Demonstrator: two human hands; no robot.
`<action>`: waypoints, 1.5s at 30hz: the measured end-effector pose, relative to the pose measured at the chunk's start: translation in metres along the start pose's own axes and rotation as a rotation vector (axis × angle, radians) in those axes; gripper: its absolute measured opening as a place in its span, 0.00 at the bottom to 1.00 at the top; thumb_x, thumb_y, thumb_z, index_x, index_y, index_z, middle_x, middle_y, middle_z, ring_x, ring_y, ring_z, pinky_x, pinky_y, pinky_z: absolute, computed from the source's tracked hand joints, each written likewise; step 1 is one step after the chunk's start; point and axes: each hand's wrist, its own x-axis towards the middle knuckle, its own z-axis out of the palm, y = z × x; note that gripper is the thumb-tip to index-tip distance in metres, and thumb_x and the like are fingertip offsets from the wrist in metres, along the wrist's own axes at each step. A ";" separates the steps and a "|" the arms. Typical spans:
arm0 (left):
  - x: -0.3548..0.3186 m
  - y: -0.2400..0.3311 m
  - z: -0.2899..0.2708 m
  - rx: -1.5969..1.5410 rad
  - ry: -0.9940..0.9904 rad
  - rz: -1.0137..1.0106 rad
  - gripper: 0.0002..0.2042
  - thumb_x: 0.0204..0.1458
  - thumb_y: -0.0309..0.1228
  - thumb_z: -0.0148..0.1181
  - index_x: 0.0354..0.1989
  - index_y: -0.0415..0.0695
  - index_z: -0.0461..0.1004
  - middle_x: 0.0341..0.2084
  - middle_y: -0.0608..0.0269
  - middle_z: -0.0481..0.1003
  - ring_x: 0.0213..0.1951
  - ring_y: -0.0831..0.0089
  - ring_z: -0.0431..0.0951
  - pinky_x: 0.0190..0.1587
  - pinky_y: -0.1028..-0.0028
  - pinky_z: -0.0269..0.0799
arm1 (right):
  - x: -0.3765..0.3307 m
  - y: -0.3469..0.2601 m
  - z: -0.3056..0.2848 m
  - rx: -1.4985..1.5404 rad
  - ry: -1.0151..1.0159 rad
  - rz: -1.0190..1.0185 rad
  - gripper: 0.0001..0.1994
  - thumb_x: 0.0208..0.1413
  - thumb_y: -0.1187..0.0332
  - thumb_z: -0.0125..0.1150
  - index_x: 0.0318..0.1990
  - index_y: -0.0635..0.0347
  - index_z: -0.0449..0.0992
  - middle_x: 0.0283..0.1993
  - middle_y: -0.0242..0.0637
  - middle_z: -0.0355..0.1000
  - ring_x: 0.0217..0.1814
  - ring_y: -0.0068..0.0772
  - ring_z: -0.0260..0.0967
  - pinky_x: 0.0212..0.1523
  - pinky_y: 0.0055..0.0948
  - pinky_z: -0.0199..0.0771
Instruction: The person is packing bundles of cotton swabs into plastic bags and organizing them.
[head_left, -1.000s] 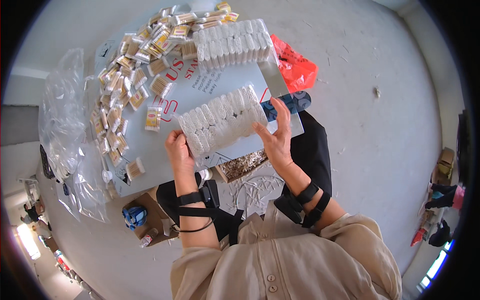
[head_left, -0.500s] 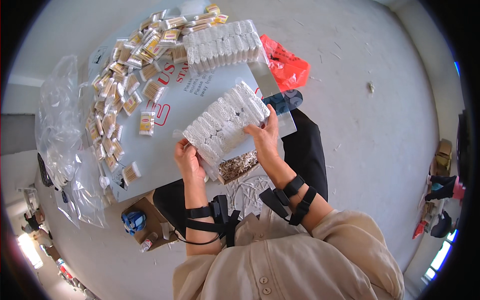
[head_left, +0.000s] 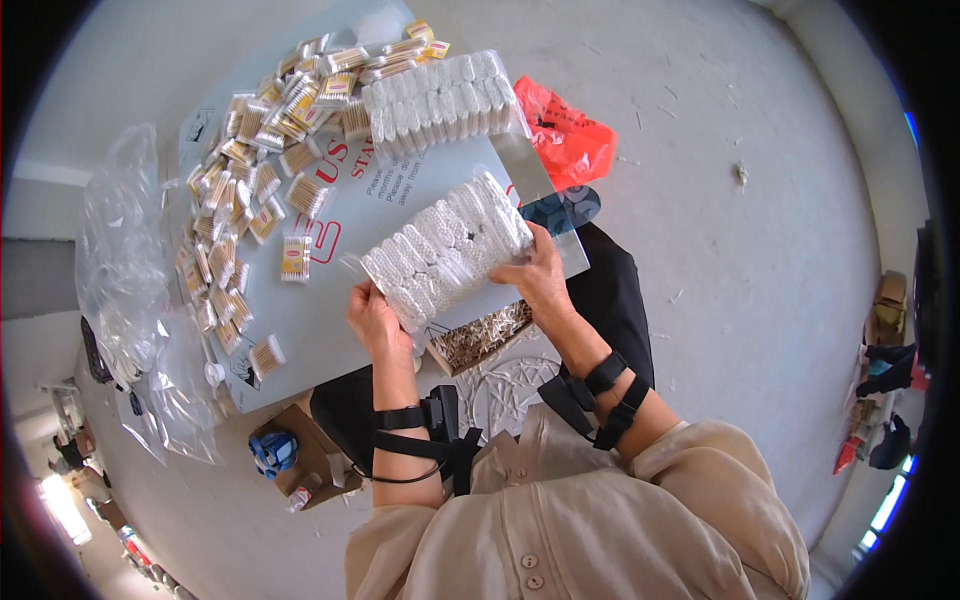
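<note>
Between my two hands is a clear bag of cotton swab packs (head_left: pixel 445 250), its white tips facing up in rows. My left hand (head_left: pixel 375 320) grips the bag's near left end, and my right hand (head_left: pixel 537 272) clasps its right end, thumb on top. The bag is tilted over the near part of the table board (head_left: pixel 350 215). Beyond it lies a second filled bag of swab packs (head_left: pixel 440 100). Small loose packs of cotton swabs (head_left: pixel 240 190) are heaped along the left and far side, and one pack with a yellow label (head_left: pixel 296 258) lies apart.
A box of loose swabs (head_left: pixel 480 338) stands below the board's near edge. Clear plastic bags (head_left: pixel 125 270) hang at the left. A red plastic bag (head_left: pixel 565 130) is at the right edge. On the floor sits a cardboard box (head_left: pixel 320 455) with a blue item and a bottle.
The held bag has shifted slightly down and turned a little, still in both hands. More of the box of loose swabs shows beneath it.
</note>
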 end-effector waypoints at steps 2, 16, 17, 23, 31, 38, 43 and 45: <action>-0.001 0.012 0.005 0.038 -0.045 0.152 0.02 0.56 0.22 0.56 0.33 0.36 0.72 0.29 0.62 0.74 0.30 0.77 0.73 0.34 0.75 0.72 | 0.001 0.000 -0.009 -0.032 -0.015 0.014 0.36 0.31 0.79 0.68 0.56 0.68 0.65 0.42 0.37 0.70 0.45 0.32 0.69 0.49 0.29 0.70; -0.047 0.135 0.044 0.939 -0.709 1.108 0.03 0.55 0.23 0.56 0.36 0.39 0.71 0.28 0.53 0.75 0.30 0.54 0.76 0.33 0.65 0.71 | -0.015 0.026 -0.023 -0.269 -0.249 -0.336 0.51 0.30 0.76 0.67 0.70 0.56 0.52 0.73 0.46 0.47 0.76 0.46 0.42 0.73 0.36 0.43; -0.048 0.136 0.046 0.955 -0.696 1.126 0.03 0.55 0.23 0.56 0.37 0.39 0.71 0.29 0.53 0.75 0.31 0.54 0.76 0.33 0.65 0.71 | -0.017 0.021 -0.019 -0.261 -0.243 -0.335 0.51 0.30 0.76 0.67 0.70 0.56 0.52 0.73 0.46 0.47 0.76 0.46 0.42 0.73 0.36 0.43; -0.080 0.130 0.070 1.081 -0.611 1.311 0.04 0.52 0.21 0.55 0.36 0.40 0.71 0.30 0.53 0.73 0.32 0.52 0.75 0.33 0.61 0.71 | -0.017 0.020 -0.017 -0.349 -0.326 -0.490 0.48 0.32 0.81 0.60 0.70 0.55 0.53 0.73 0.45 0.50 0.78 0.43 0.38 0.74 0.39 0.39; -0.072 0.130 0.063 1.075 -0.732 1.358 0.04 0.50 0.21 0.58 0.34 0.40 0.73 0.27 0.56 0.71 0.30 0.55 0.75 0.30 0.60 0.70 | -0.010 -0.002 -0.028 -0.043 -0.420 -0.261 0.35 0.40 0.81 0.53 0.64 0.63 0.63 0.67 0.37 0.62 0.72 0.33 0.52 0.70 0.38 0.48; -0.078 0.134 0.051 1.105 -0.730 1.309 0.08 0.47 0.22 0.61 0.36 0.41 0.74 0.30 0.58 0.72 0.32 0.57 0.74 0.34 0.61 0.70 | -0.010 -0.105 -0.012 -0.119 -0.482 -0.544 0.19 0.47 0.74 0.67 0.49 0.60 0.75 0.47 0.35 0.72 0.50 0.27 0.67 0.51 0.28 0.66; -0.066 0.148 0.014 1.060 -0.577 1.345 0.18 0.40 0.27 0.67 0.42 0.43 0.73 0.34 0.60 0.73 0.41 0.57 0.72 0.46 0.60 0.67 | 0.001 -0.106 -0.006 -0.231 -0.432 -0.674 0.05 0.49 0.79 0.63 0.34 0.66 0.76 0.29 0.35 0.69 0.31 0.22 0.67 0.33 0.25 0.69; -0.057 0.150 -0.016 0.817 -0.538 1.112 0.21 0.39 0.28 0.69 0.45 0.42 0.73 0.40 0.60 0.74 0.43 0.60 0.72 0.47 0.62 0.66 | -0.001 -0.108 -0.006 -0.254 -0.470 -0.622 0.04 0.51 0.80 0.62 0.34 0.66 0.77 0.29 0.33 0.70 0.32 0.19 0.68 0.34 0.22 0.70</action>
